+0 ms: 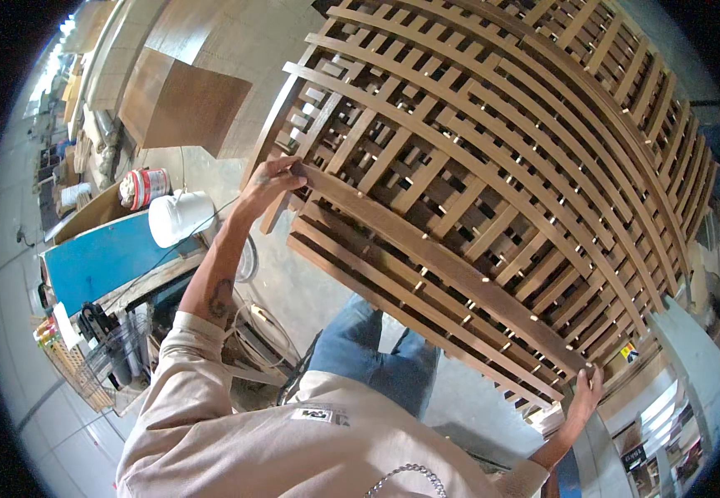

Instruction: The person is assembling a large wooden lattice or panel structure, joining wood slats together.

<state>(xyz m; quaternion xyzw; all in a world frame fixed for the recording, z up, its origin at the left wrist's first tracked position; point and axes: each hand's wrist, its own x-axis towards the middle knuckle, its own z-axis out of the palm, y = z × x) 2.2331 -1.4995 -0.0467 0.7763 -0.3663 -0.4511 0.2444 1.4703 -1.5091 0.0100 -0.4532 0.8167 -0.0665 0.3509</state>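
A long brown wooden slat (443, 259) runs slantwise in front of me, from upper left to lower right. My left hand (270, 187) is closed around its left end, thumb on top. At the slat's other end, my right hand (585, 397) grips with its fingers, partly hidden by the wood. Beyond the slat rises a large crisscross stack of wooden slats (459, 124), layered with gaps between the pieces. Whether the held slat rests on the stack or hangs just above it, I cannot tell. More parallel slats (393, 286) lie just below it, nearer my legs.
On the left are a white bucket (180, 217), a red-and-white can (144, 188) and a blue panel (111, 261). Brown sheets (190, 104) lie at the upper left. A pale curved panel (696, 353) stands at the right, and a cable (273, 328) loops near my left side.
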